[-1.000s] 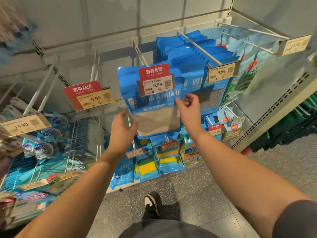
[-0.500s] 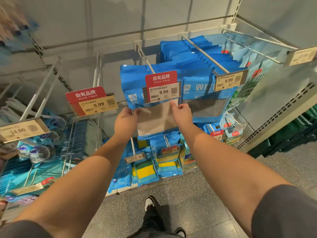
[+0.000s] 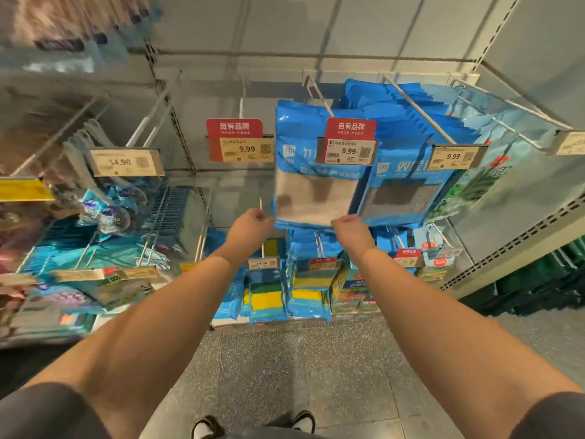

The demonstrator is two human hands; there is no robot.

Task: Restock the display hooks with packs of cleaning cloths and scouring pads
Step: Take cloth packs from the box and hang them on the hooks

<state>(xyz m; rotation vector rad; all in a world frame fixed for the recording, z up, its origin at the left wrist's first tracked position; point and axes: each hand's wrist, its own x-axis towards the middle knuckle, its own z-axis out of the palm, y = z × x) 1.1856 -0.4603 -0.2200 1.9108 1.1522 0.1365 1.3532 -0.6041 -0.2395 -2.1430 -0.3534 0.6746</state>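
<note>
Both hands curled at the blue cloth pack's (image 3: 316, 172) bottom corners, left hand (image 3: 250, 231) and right hand (image 3: 351, 231) pinching it, looks like.

A cloth pack (image 3: 316, 172) hangs at the front of a hook (image 3: 318, 95), behind its price tag (image 3: 349, 144). Both hands reach up from below — the left hand (image 3: 250, 231) at its lower left corner, the right hand (image 3: 351, 231) at its lower right. Right of it hangs a full row of packs (image 3: 408, 122); left, a bare hook's tag (image 3: 240, 142). Sponge packs (image 3: 269, 296) hang lower down, above the floor (image 3: 300, 359).
</note>
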